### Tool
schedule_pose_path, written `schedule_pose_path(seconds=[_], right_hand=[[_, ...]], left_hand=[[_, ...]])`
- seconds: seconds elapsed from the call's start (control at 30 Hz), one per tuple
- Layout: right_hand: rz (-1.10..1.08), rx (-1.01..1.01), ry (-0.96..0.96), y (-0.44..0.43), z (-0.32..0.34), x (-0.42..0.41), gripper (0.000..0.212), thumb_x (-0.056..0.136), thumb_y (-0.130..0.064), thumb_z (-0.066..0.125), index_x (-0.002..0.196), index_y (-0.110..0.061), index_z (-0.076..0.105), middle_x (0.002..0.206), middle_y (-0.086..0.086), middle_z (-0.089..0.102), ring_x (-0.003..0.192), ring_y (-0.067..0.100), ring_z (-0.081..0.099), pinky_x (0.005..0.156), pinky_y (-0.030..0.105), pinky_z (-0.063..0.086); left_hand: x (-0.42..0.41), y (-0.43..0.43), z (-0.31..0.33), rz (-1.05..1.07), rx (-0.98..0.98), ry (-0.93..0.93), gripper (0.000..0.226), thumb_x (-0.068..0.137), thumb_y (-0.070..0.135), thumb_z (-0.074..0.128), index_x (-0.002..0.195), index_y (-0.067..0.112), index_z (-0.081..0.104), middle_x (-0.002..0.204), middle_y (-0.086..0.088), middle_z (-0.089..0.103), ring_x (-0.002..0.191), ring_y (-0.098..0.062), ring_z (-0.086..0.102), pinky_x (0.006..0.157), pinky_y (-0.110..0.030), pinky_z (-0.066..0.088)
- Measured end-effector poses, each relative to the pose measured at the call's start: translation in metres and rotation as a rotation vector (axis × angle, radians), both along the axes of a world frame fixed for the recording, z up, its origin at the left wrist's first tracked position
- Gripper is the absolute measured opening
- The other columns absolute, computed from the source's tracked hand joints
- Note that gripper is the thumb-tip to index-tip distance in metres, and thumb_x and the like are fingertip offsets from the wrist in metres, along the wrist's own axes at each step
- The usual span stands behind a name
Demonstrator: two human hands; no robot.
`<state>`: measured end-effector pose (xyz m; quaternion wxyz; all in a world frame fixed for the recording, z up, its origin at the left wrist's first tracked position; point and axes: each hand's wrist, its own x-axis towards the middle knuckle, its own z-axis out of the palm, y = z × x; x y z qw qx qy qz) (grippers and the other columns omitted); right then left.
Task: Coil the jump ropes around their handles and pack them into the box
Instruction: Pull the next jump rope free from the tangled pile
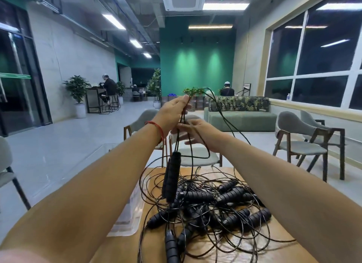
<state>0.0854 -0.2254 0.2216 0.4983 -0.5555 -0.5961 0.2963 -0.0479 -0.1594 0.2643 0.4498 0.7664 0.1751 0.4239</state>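
A tangled pile of black jump ropes [211, 206] with ribbed black handles lies on the wooden table [278, 251]. My left hand [174, 111] is raised above the table and pinches the thin cord of one jump rope. Its two black handles [172, 179] hang together below that hand, just over the pile. My right hand [197, 133], a little lower and to the right, holds the same cords between its fingers. A loop of cord [225, 119] arcs out to the right of both hands. I cannot make out a box.
A clear plastic bag [129, 211] lies on the table's left edge. A grey chair [195, 157] stands just beyond the table, more chairs [305, 145] to the right, a green sofa [241, 119] behind. People sit far back in the room.
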Motion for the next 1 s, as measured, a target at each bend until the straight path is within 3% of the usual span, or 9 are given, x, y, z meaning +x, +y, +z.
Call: schedule_pose_path(seconds=[0.07, 0.17, 0.3, 0.4, 0.5, 0.63, 0.8, 0.9, 1.0], right_hand=[[-0.074, 0.071, 0.101, 0.004, 0.005, -0.001, 0.018, 0.11, -0.026, 0.059, 0.113, -0.016, 0.074, 0.105, 0.006, 0.081, 0.09, 0.023, 0.074, 0.084, 0.04, 0.057], [-0.145, 0.122, 0.137, 0.002, 0.017, 0.003, 0.023, 0.105, -0.032, 0.066, 0.101, -0.016, 0.081, 0.1, 0.007, 0.081, 0.09, 0.022, 0.076, 0.087, 0.047, 0.061], [-0.173, 0.127, 0.105, 0.0, 0.021, 0.006, 0.03, 0.111, -0.029, 0.056, 0.11, -0.005, 0.074, 0.098, 0.016, 0.075, 0.085, 0.028, 0.069, 0.079, 0.043, 0.061], [-0.232, 0.157, 0.215, -0.001, 0.029, 0.004, 0.025, 0.114, -0.03, 0.048, 0.106, -0.011, 0.062, 0.081, 0.008, 0.075, 0.069, 0.025, 0.072, 0.067, 0.037, 0.057], [-0.273, 0.191, 0.308, -0.003, 0.039, 0.01, 0.025, 0.116, -0.033, 0.043, 0.109, -0.013, 0.057, 0.079, 0.007, 0.077, 0.065, 0.026, 0.075, 0.064, 0.037, 0.06], [-0.237, 0.22, 0.357, -0.005, 0.053, 0.016, 0.026, 0.115, -0.032, 0.046, 0.113, -0.011, 0.06, 0.085, 0.01, 0.077, 0.073, 0.03, 0.076, 0.071, 0.044, 0.063], [-0.203, 0.328, 0.409, -0.004, 0.069, 0.02, 0.021, 0.114, -0.026, 0.05, 0.115, -0.009, 0.062, 0.094, 0.013, 0.079, 0.082, 0.032, 0.076, 0.087, 0.053, 0.063], [-0.223, 0.416, 0.461, -0.006, 0.08, 0.023, 0.02, 0.114, -0.026, 0.05, 0.115, -0.01, 0.061, 0.098, 0.014, 0.078, 0.082, 0.033, 0.076, 0.079, 0.05, 0.064], [-0.261, 0.403, 0.428, -0.009, 0.09, 0.023, 0.022, 0.114, -0.029, 0.05, 0.116, -0.011, 0.063, 0.096, 0.011, 0.079, 0.078, 0.032, 0.076, 0.071, 0.047, 0.063]], left_hand=[[-0.004, -0.004, -0.012, -0.053, -0.146, -0.008, 0.051, 0.11, 0.055, 0.042, 0.129, 0.015, 0.069, 0.114, -0.007, 0.074, 0.097, -0.016, 0.072, 0.084, -0.035, 0.058], [-0.014, 0.0, -0.045, -0.043, -0.229, 0.066, 0.059, 0.107, 0.069, 0.031, 0.117, 0.031, 0.076, 0.118, 0.0, 0.078, 0.119, -0.028, 0.068, 0.108, -0.06, 0.044], [-0.018, -0.001, -0.088, -0.175, -0.308, 0.173, 0.057, 0.106, 0.068, 0.035, 0.126, 0.029, 0.071, 0.121, -0.004, 0.077, 0.118, -0.035, 0.069, 0.099, -0.05, 0.052], [-0.016, -0.002, -0.111, -0.093, -0.25, 0.143, 0.034, 0.112, 0.041, 0.045, 0.12, 0.022, 0.072, 0.11, -0.003, 0.075, 0.099, -0.028, 0.067, 0.082, -0.042, 0.055], [-0.022, 0.002, -0.131, -0.077, -0.138, 0.317, 0.038, 0.111, 0.043, 0.047, 0.11, 0.02, 0.076, 0.102, 0.009, 0.075, 0.093, -0.021, 0.064, 0.086, -0.041, 0.051], [-0.035, 0.01, -0.146, -0.066, 0.018, 0.494, 0.032, 0.104, 0.048, 0.06, 0.103, 0.021, 0.078, 0.104, 0.004, 0.075, 0.101, -0.016, 0.065, 0.092, -0.037, 0.048], [-0.032, 0.026, -0.148, 0.088, 0.207, 0.837, 0.018, 0.103, 0.036, 0.063, 0.106, 0.022, 0.073, 0.098, -0.003, 0.071, 0.096, -0.023, 0.068, 0.083, -0.032, 0.056], [-0.038, 0.027, -0.139, 0.104, 0.144, 0.897, 0.014, 0.104, 0.027, 0.063, 0.116, 0.021, 0.067, 0.104, -0.002, 0.07, 0.093, -0.022, 0.07, 0.078, -0.036, 0.065], [-0.043, 0.033, -0.135, 0.128, -0.076, 0.747, 0.02, 0.111, 0.027, 0.05, 0.117, 0.016, 0.065, 0.095, -0.008, 0.078, 0.079, -0.025, 0.075, 0.074, -0.043, 0.066]])
